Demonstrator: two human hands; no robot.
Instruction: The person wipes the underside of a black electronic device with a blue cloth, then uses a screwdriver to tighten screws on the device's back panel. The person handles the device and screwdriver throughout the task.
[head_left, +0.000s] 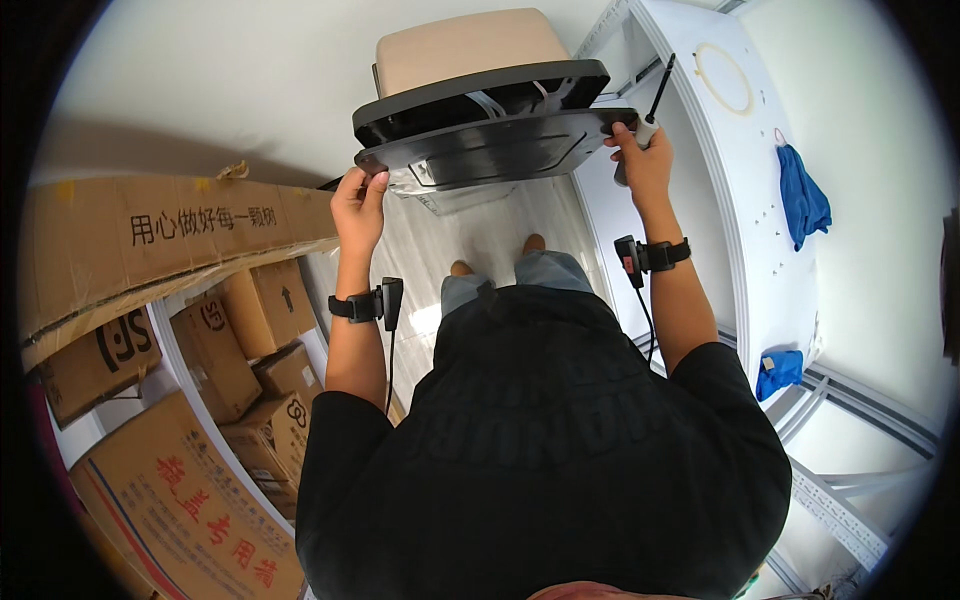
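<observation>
A beige, rounded, box-like body [470, 45] with a black rim [480, 85] stands at the far side, in front of me. Just on my side of the rim is a black flat panel [500, 150], tilted, with a gap between the two where pale strips show. My left hand [358, 210] pinches the panel's left corner between thumb and fingers. At the right end, my right hand [642, 160] grips the panel's edge. That same hand also holds a screwdriver [660, 90], its dark shaft pointing up and its handle partly hidden by the palm.
Cardboard boxes [185, 485] fill a shelf at left, with a long carton [180, 225] on top. To the right stands a white perforated board [725, 130] bearing a pale ring [724, 78] and a blue cloth bag [800, 195]. Another blue item [779, 374] hangs lower.
</observation>
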